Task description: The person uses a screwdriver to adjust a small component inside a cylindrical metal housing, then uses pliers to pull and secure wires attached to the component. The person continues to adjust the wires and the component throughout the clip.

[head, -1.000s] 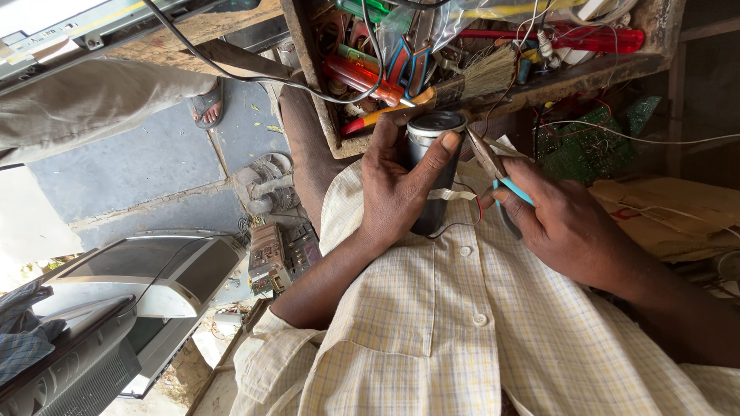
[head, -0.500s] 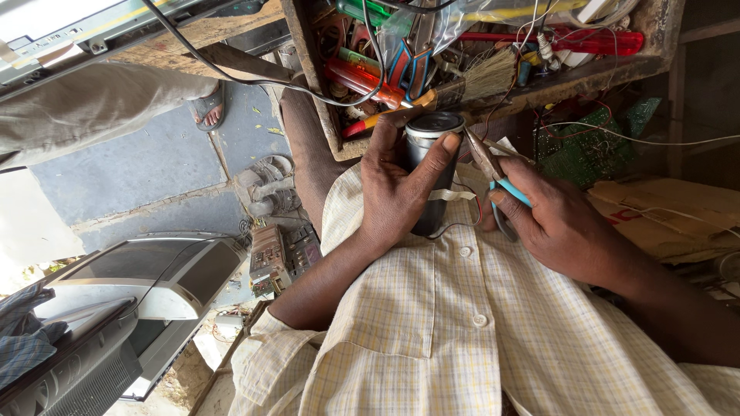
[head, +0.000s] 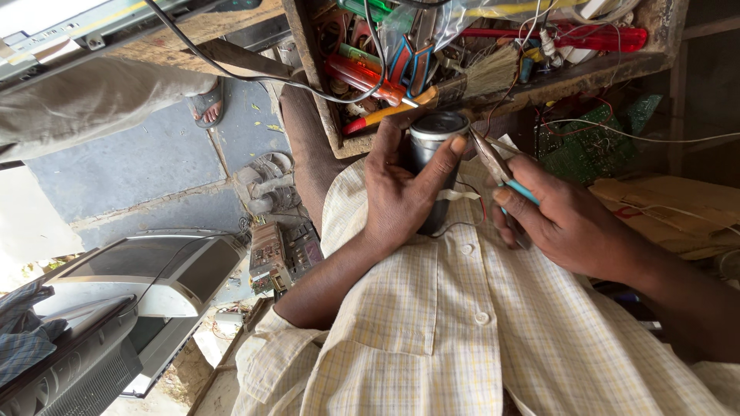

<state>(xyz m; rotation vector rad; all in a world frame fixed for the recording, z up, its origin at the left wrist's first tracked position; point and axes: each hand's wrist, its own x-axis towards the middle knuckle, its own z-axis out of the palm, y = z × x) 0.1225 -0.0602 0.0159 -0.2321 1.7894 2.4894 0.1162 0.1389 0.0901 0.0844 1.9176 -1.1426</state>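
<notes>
The left hand [head: 401,192] wraps around a grey metal cylinder, likely a capacitor [head: 432,166], its grip clamped on the can with the thumb hooked over the top rim and the fingers spread down the side; pressed against the checked yellow shirt [head: 462,339], the can seems braced on the body so it stays steady while its leads are worked on; the right hand [head: 570,223] has its grip closed on a pair of teal-handled pliers [head: 501,169], whose slim nose points up beside the can's top, just at the thumb tip, probably to reach a thin wire [head: 459,195] that crosses between the two hands; a pale strip lies along that wire, and whether it is tape or sleeving is hard to tell; whether the plier tips actually pinch anything cannot be made out, since the thumb and the can's edge crowd that spot; the lower part of the capacitor is hidden behind the palm, and most of the plier handles vanish inside the right fist; above sits a wooden tool tray [head: 316,92] packed with red screwdrivers [head: 362,77], a small brush [head: 486,73] and loose cables, kept within easy reach; a green circuit board [head: 586,139] lies partly under the tray's edge; at lower left a grey appliance casing [head: 146,270] is cut off by the frame, and another person's sandalled foot [head: 206,104] rests on the floor
</notes>
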